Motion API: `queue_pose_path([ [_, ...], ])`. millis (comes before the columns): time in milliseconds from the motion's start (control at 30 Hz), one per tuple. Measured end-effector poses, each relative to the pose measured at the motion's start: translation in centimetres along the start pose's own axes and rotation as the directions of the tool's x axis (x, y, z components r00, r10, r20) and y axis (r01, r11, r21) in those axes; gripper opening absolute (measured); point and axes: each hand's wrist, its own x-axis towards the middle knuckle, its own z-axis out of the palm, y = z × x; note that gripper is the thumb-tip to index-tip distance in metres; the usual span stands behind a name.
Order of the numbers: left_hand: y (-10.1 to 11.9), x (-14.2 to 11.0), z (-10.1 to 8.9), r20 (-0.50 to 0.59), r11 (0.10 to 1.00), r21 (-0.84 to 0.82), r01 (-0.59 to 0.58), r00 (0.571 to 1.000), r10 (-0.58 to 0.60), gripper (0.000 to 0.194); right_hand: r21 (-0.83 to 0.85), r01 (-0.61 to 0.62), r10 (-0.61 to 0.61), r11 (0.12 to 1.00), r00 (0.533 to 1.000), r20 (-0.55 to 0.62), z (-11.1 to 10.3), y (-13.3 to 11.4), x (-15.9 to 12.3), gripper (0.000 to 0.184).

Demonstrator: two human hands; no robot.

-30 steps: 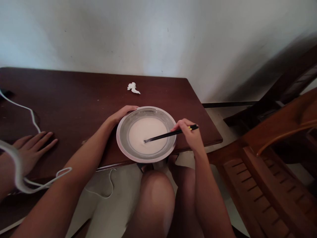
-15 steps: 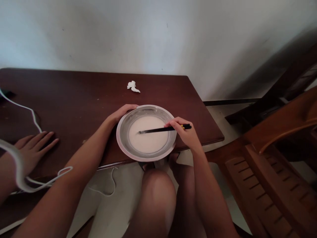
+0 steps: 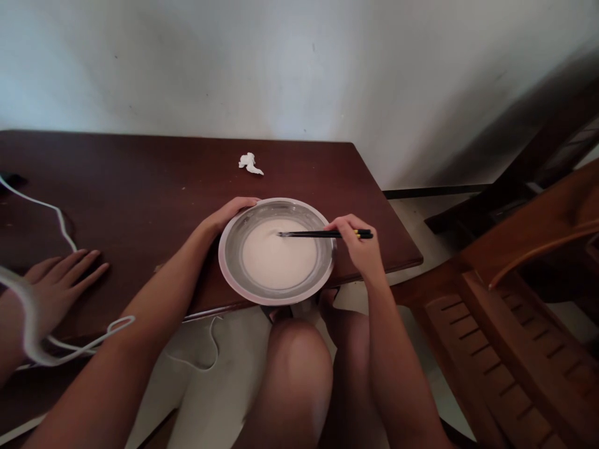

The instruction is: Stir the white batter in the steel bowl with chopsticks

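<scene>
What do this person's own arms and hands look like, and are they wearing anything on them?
The left hand and right hand are ungloved, both forearms sleeveless. I see no watch or bracelet. A white cable loops across the left forearm in view.

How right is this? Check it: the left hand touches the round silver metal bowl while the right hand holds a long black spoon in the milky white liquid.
That is no spoon: the head view shows the right hand holding long black chopsticks with yellow bands in the milky white liquid. The rest is right.
</scene>
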Motion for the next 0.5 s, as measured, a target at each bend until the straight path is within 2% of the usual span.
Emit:
queue_pose_path([
  [67,0.0,0.2,-0.2,0.008,1.0,-0.007,0.017,1.0,-0.017,0.041,0.037,-0.043,0.046,0.998,0.994,-0.099,-0.3,0.1,0.0,0.039],
  [100,-0.1,0.2,-0.2,0.009,1.0,-0.011,0.017,1.0,-0.017,0.04,0.062,-0.06,0.066,0.996,0.993,-0.094,-0.3,0.0,-0.1,0.04],
  [200,-0.3,0.5,-0.5,-0.003,1.0,-0.024,-0.006,1.0,0.006,0.037,0.079,-0.051,0.044,0.996,0.995,0.09,0.3,-0.1,-0.2,0.036],
  [267,-0.5,0.9,-0.7,0.006,1.0,-0.019,-0.005,1.0,0.005,0.037,0.059,-0.013,0.004,0.998,0.988,0.154,0.6,-0.2,-0.2,0.031],
  [300,-0.5,1.0,-0.8,0.014,1.0,-0.014,-0.001,1.0,0.001,0.037,0.05,-0.004,-0.003,0.999,0.991,0.131,0.6,-0.1,-0.1,0.029],
  [433,-0.4,1.2,-0.8,0.041,1.0,0.016,0.022,0.999,-0.022,0.038,0.073,-0.057,0.065,0.996,0.992,-0.109,-0.1,0.3,0.1,0.037],
  [500,-0.2,0.8,-0.5,0.027,0.999,0.029,0.013,1.0,-0.014,0.038,0.108,-0.086,0.096,0.99,0.991,-0.095,-0.1,0.4,0.0,0.041],
])
